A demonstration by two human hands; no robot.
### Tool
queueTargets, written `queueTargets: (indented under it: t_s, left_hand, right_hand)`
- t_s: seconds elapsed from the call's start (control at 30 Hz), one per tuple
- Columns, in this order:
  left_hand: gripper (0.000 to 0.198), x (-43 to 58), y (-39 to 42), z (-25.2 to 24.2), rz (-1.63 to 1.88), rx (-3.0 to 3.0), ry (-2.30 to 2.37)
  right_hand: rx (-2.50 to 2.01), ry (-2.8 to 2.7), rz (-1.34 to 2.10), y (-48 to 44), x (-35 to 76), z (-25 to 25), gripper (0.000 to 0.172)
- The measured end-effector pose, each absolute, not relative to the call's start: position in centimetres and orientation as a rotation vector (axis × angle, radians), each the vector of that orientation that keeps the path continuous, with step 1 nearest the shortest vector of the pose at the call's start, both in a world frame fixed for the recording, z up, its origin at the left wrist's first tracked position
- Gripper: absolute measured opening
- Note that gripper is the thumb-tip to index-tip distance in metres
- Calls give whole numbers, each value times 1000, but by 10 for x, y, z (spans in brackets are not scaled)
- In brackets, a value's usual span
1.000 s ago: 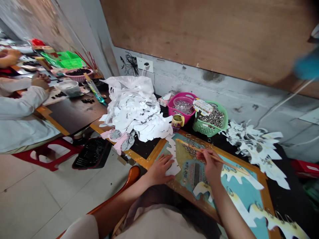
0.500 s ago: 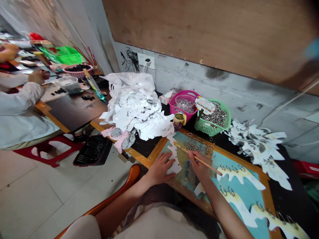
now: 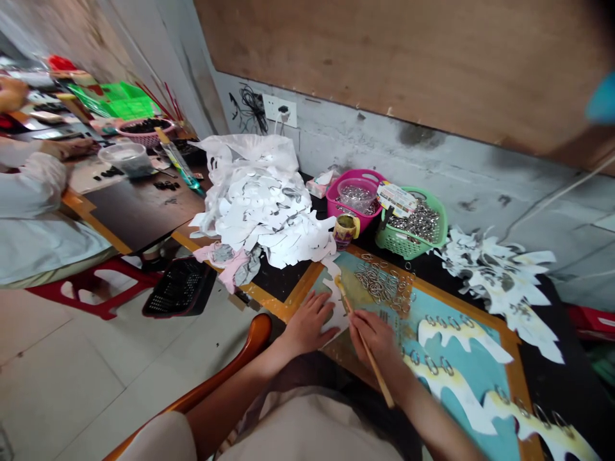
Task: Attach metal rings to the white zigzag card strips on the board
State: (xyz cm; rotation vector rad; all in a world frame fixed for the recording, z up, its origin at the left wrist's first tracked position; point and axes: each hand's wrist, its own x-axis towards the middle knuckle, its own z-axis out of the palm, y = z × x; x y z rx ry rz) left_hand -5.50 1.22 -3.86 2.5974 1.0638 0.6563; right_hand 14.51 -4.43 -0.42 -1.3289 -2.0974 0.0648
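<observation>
Wooden stick (image 3: pixel 379 378) swung round, now angled down toward the body, with the right hand (image 3: pixel 375 336) shifted in beside the left.

Stick's held tight in the right hand, fingers closed, and its upper tip sits by the edge of a white paper cutout (image 3: pixel 336 314). That cutout is pressed flat by the left hand (image 3: pixel 307 325), fingers spread, on a teal painted board (image 3: pixel 512 365), just left of a pile of metal split rings (image 3: pixel 382 285). 2 hands nearly touching now.

Left hand (image 3: pixel 307 326) splayed flat; right hand (image 3: pixel 376 338) curled, pinching.
</observation>
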Motion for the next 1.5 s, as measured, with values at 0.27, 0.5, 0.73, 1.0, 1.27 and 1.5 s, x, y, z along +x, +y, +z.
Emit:
queueTargets:
  t_s: [0.27, 0.5, 0.73, 1.0, 1.27, 1.5]
  left_hand:
    - [36, -51, 14, -36, 588, 2557, 1156]
    - [38, -51, 15, -42, 670, 2574, 1143]
    - [14, -53, 10, -48, 800, 2607, 1024]
    - [15, -54, 5, -48, 805, 2573, 1056]
    - [16, -53, 1, -45, 821, 2558, 1079]
    - [13, -53, 1, -43, 830, 2574, 1077]
  right_hand:
    - [-1245, -2236, 13, -62, 145, -16, 29]
    - [-1186, -2196, 88, -74, 157, -34, 38]
    - [-1108, -2227, 105, -86, 160, -33, 36]
    - [-1113, -2231, 131, -100, 162, -36, 37]
    - [-1095, -2406, 177, -116, 168, -45, 42]
    - [-1098, -2479, 160, -133, 167, -43, 45]
